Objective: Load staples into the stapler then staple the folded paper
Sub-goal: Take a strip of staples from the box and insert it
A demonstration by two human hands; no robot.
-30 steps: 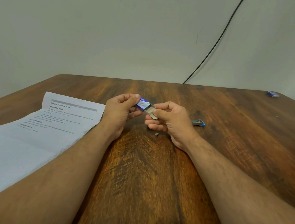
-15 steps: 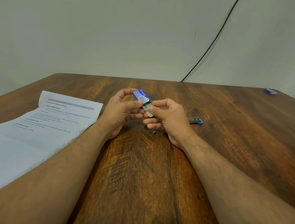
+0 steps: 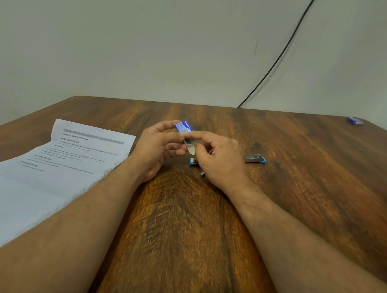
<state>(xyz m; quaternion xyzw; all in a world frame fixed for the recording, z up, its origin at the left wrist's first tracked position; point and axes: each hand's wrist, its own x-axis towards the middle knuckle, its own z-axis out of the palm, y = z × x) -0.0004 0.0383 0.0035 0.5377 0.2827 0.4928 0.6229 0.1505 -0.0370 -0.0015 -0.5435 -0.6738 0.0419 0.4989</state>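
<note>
My left hand (image 3: 157, 146) holds a small blue staple box (image 3: 183, 126) by its sleeve above the table's middle. My right hand (image 3: 220, 160) pinches the grey inner tray (image 3: 189, 143) that sticks out of the box. A blue and silver stapler (image 3: 255, 158) lies on the wood behind my right hand, mostly hidden by it; a blue end of the stapler (image 3: 193, 162) shows below my fingers. A small strip of staples (image 3: 202, 174) lies on the table by my right palm. The creased printed paper (image 3: 48, 166) lies flat at the left.
The wooden table (image 3: 314, 196) stretches out to the right. A second small blue box (image 3: 355, 120) sits at the far right corner. A black cable (image 3: 277, 57) hangs down the wall behind the table.
Both hands have lifted the staple box slightly and turned it more upright. My right fingers have shifted along the inner tray. More of the stapler shows under my right hand.
</note>
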